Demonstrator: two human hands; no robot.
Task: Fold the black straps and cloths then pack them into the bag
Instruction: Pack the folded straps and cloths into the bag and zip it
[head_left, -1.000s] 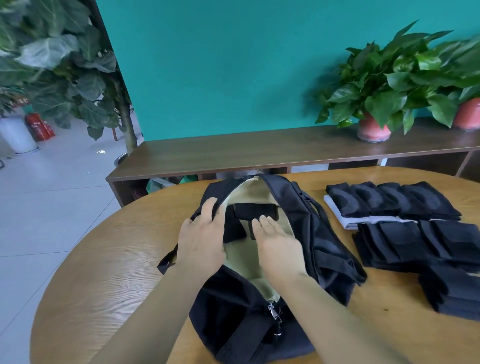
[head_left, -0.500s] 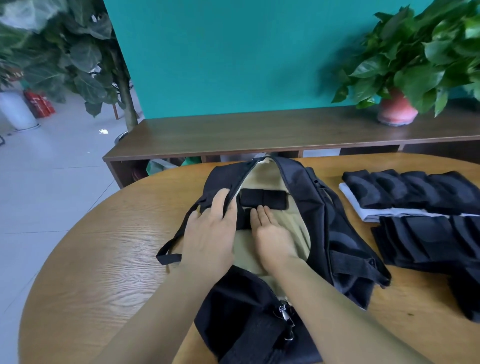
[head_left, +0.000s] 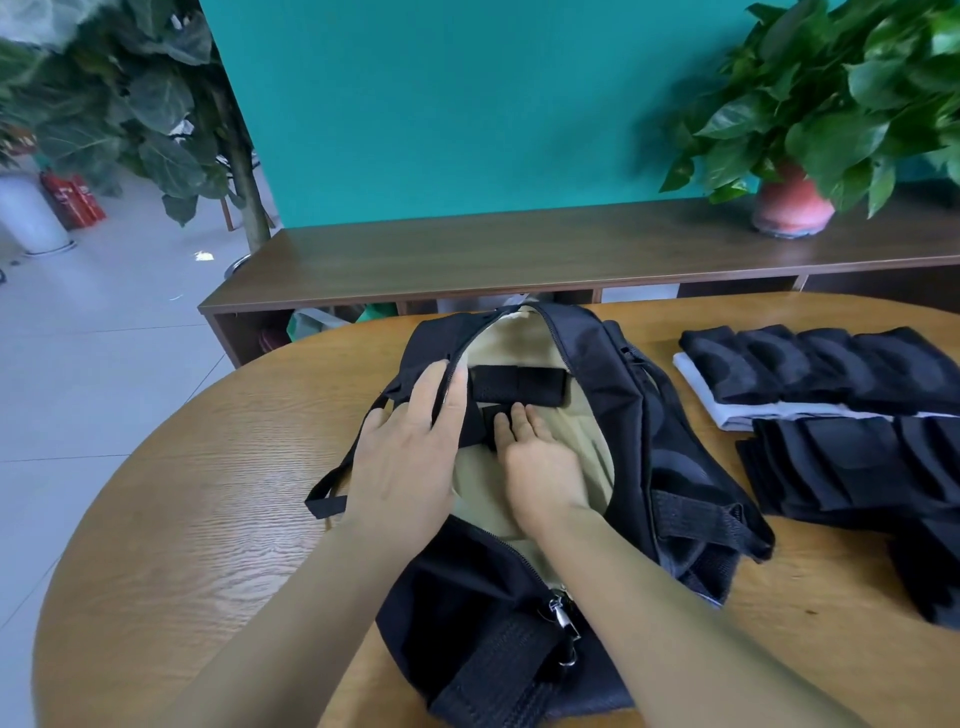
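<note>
The bag was matt black woven cloth with a smooth beige lining and a shiny metal zip pull; the worktop was grained, satin wood.

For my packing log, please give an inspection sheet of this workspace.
Surface: round wooden table.
Job's things: black bag unzipped, tan lining showing; one folded black strap inside; folded black cloths in rows to its right.
Clutter: nothing seen.
Hands: left hand flat on the bag's left edge; right hand flat inside, fingers on a second strap.
Cables: nothing seen.
Surroundings: teal wall, low wooden shelf, potted plant.
</note>
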